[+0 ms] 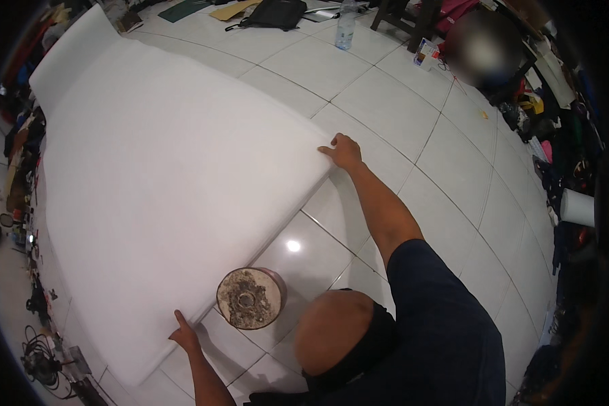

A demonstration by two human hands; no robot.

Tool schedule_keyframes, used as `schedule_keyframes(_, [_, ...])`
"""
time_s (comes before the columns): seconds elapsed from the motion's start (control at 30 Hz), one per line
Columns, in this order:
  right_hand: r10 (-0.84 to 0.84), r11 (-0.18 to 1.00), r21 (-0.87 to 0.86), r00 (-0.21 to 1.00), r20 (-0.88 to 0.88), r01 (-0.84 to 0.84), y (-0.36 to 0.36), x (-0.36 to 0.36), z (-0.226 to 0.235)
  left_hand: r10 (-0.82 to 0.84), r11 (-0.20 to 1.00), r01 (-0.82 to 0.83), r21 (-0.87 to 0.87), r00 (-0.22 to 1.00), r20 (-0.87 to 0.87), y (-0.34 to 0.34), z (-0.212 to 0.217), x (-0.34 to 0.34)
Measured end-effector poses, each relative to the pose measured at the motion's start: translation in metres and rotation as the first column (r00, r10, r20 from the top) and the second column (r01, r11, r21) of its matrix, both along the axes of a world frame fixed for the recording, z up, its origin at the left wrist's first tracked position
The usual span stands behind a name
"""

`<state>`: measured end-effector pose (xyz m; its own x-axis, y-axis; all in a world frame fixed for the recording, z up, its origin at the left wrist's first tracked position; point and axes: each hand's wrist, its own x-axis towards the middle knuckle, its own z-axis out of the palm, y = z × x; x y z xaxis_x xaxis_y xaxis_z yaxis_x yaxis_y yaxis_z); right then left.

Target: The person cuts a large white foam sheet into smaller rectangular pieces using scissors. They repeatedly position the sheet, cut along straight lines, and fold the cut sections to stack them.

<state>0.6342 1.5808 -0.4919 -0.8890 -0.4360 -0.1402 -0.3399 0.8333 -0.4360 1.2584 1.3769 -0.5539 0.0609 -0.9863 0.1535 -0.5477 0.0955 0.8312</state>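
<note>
A large white sheet (162, 176), smooth and slightly thick at its edge, spreads over the left half of the view. Its far left end curls upward. My right hand (345, 151) is closed on the sheet's right corner, fingers bent over the edge. Lower down, my left hand (185, 333) pinches the near edge, thumb on top and the other fingers partly hidden. Between my arms, beside that edge, stands a round can-like container (250, 298) with a stained, crusty cream top. My bent bare knee (335, 331) is just right of it.
White floor tiles (453, 183) lie right of the sheet. Beyond it are a clear plastic bottle (345, 27), a black bag (272, 15) and a small box (425, 54). Clutter lines both sides, including a white cylinder (578, 207) at right and a fan-like object (42, 358) at lower left.
</note>
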Motion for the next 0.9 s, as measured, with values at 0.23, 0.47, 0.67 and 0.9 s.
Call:
schedule_keyframes(0.23, [-0.085,0.994,-0.07,0.995,0.055,0.088,-0.003,-0.011,-0.012,0.046,0.933,-0.115,0.342,0.978,0.202,-0.008,0.006,0.042])
schedule_keyframes(0.47, [-0.165,0.971,-0.151,0.975,0.146,0.187,-0.003,-0.04,-0.02,0.297,0.928,-0.103,-0.358,0.784,0.545,0.041,0.051,0.027])
schedule_keyframes(0.67, [-0.108,0.981,-0.15,0.99,0.089,0.121,-0.012,-0.064,-0.031,-0.475,0.807,0.552,0.211,0.394,0.787,0.008,0.083,-0.011])
schedule_keyframes(0.9, [-0.017,0.997,0.077,0.994,-0.108,0.025,0.002,-0.084,-0.021,-0.527,0.775,0.588,0.23,0.403,0.748,0.0,0.042,-0.015])
